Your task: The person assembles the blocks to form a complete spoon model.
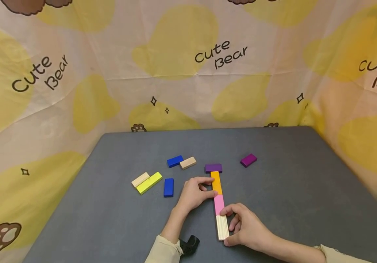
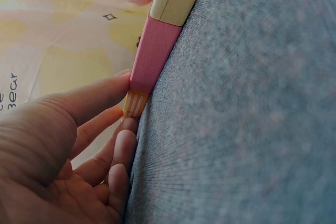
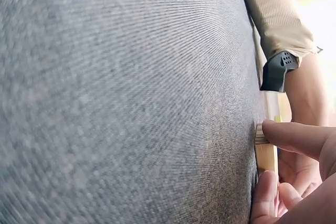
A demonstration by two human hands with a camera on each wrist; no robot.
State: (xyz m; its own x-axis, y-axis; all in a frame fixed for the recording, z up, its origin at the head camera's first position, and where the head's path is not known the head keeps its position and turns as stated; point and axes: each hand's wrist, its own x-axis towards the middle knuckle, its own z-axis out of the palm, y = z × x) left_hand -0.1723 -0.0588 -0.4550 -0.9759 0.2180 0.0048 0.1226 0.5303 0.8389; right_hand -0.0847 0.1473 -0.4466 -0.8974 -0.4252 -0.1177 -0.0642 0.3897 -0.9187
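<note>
On the grey table, an orange block (image 1: 216,183), a pink block (image 1: 219,204) and a plain wooden block (image 1: 222,227) lie end to end in a row. A purple block (image 1: 213,168) sits crosswise at the row's far end. My left hand (image 1: 195,194) holds the orange block from the left, thumb by the pink joint and index finger nearer the far end. With my right hand (image 1: 248,228) I grip the plain wooden block from the right, index finger near its pink joint and thumb at its near end. In the left wrist view the pink block (image 2: 156,53) touches both neighbours.
Left of the row lie a blue block (image 1: 168,187), a yellow-green block (image 1: 149,183) beside a wooden one (image 1: 140,179), and another blue block (image 1: 175,161) touching a wooden block (image 1: 188,163). A magenta block (image 1: 249,160) lies at the back right. Printed cloth (image 1: 175,54) surrounds the table.
</note>
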